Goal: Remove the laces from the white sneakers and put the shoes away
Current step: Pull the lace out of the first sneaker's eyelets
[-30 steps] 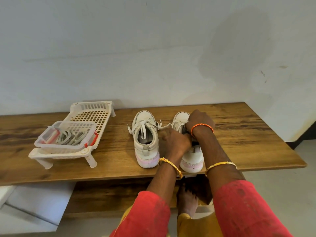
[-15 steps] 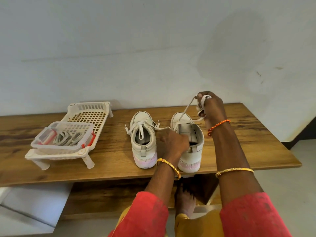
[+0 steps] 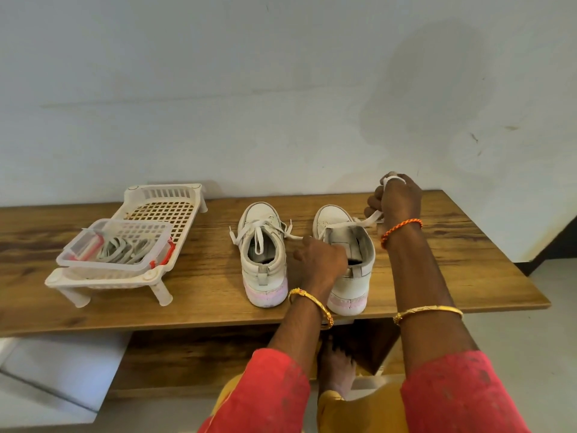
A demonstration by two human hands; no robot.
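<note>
**Drawing the lace out of the right-hand sneaker**

Steadying comes first: the left hand (image 3: 321, 256) curls over the collar of the nearer-right sneaker (image 3: 346, 260), its grip closed on the shoe's inner edge so the shoe stays planted near the counter's front edge. Beyond it, the right hand (image 3: 395, 198) has the lace (image 3: 371, 218) wound round its fingers and pinched tight, the strand running taut from the eyelets up to the fist. To do this well, pull along the line of the eyelets, not straight up (a sideways tug would likely drag the shoe), and take a fresh hold as slack comes free. The left sneaker (image 3: 263, 254) stands just beside, toe to the wall, lace loose but not yet removed, so roughly half the job remains by my reckoning.

Farther left on the wooden counter (image 3: 468, 276) sits a white plastic rack (image 3: 168, 210) carrying a clear tub (image 3: 115, 245) of pale laces. Behind everything rises a plain, stained white wall (image 3: 281, 89).
</note>
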